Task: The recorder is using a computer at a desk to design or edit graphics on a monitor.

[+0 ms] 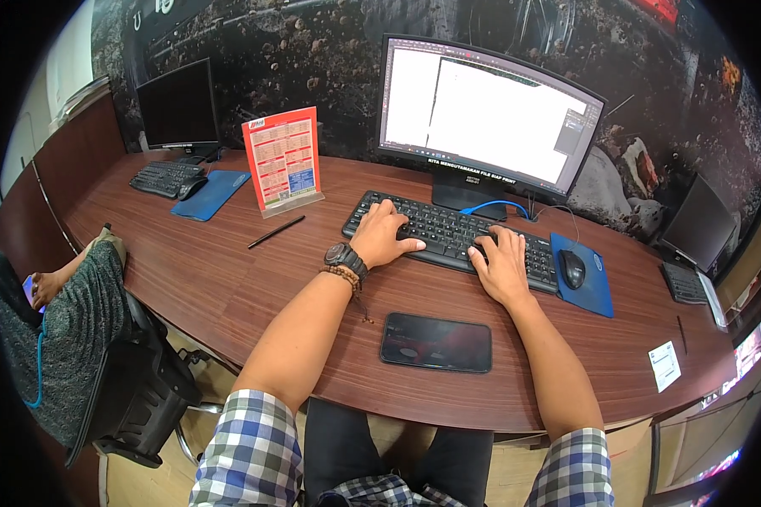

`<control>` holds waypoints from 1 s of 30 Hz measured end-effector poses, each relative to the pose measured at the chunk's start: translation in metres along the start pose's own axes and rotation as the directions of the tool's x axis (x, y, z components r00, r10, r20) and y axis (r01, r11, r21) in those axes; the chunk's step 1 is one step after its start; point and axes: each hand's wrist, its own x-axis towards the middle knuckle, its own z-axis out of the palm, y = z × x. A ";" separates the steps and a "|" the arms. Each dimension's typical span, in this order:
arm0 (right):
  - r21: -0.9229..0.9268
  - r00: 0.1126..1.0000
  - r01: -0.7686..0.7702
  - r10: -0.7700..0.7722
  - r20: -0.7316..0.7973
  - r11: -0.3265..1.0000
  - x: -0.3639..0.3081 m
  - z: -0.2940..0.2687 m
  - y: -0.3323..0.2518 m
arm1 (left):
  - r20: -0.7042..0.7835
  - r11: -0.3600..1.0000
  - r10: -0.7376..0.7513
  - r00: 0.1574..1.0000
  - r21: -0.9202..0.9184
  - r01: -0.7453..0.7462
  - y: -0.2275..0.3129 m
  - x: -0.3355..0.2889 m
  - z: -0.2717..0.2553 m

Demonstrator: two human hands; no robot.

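A black keyboard [438,226] lies on the brown wooden desk [254,317]. My left hand [382,235] rests over its left half, fingers spread on the keys and thumb held out; a dark watch and beaded bracelets circle that wrist. Over the right half, my right hand [503,264] has its fingers bent slightly on the keys, holding nothing. Behind the keyboard stands a lit monitor [490,110] with a mostly white window. Right of the keys, a black mouse [572,269] sits on a blue mouse pad [599,296]. Between my forearms lies a dark smartphone [435,342], screen up.
Left of the keyboard are a black pen [276,232] and an upright red-edged price sheet [283,160]. Beyond stands another dark monitor [177,110]. A seated person [80,338] is at far left. On the right lie a small white paper [665,366] and another keyboard [683,282].
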 end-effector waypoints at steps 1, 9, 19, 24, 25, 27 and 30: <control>0.000 1.000 0.000 0.000 0.000 1.000 0.000 0.000 0.000 | 0.000 1.000 0.000 1.000 0.000 0.000 -0.001 0.000 0.000; 0.005 1.000 -0.008 0.008 0.012 1.000 0.000 0.001 0.000 | -0.004 1.000 0.006 1.000 0.000 -0.006 -0.001 0.000 0.000; -0.003 1.000 -0.007 0.007 0.022 1.000 0.000 0.000 0.001 | -0.006 1.000 0.008 1.000 -0.004 -0.008 -0.001 0.000 0.000; -0.002 1.000 -0.004 0.004 0.015 1.000 0.000 -0.001 0.000 | -0.009 1.000 0.012 1.000 -0.003 -0.012 -0.001 0.000 0.001; -0.002 1.000 -0.004 0.005 0.015 1.000 0.000 -0.001 -0.001 | -0.008 1.000 0.011 1.000 -0.003 -0.011 -0.001 0.000 0.001; -0.004 1.000 -0.005 0.005 0.018 1.000 0.000 -0.002 -0.001 | -0.005 1.000 0.005 1.000 0.000 -0.005 0.000 0.000 0.000; 0.000 1.000 -0.011 0.011 0.024 1.000 0.000 -0.003 -0.002 | 0.004 1.000 0.006 1.000 0.005 -0.006 0.000 0.000 0.000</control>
